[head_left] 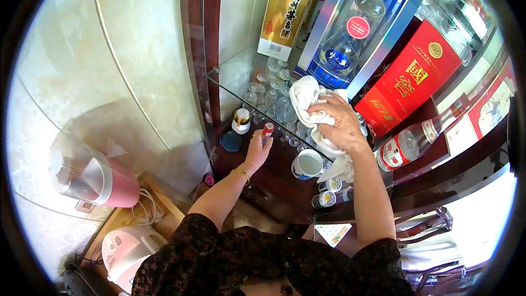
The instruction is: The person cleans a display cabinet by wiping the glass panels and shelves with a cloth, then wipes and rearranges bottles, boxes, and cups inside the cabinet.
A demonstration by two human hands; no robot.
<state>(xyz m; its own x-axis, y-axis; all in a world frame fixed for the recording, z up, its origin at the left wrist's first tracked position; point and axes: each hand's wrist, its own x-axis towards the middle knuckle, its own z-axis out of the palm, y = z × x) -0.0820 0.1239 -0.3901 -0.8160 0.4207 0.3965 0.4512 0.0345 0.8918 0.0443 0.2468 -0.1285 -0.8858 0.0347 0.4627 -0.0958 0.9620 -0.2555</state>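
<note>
In the head view my right hand is closed on a bunched white cloth at the front edge of the glass shelf. Part of the cloth hangs below that edge. My left hand grips a small red-topped cylinder, its exact kind unclear, over the dark wooden shelf below. Near it are a white jar with a dark and gold top and a dark round lid-like piece. A white mug with a blue pattern stands between my hands. Small stemmed glasses are grouped left of the cloth.
Behind the cloth stand a gold box, a blue boxed bottle and a red box. A clear bottle with a red label is at right. Small jars sit near the front edge. A pink appliance is at left.
</note>
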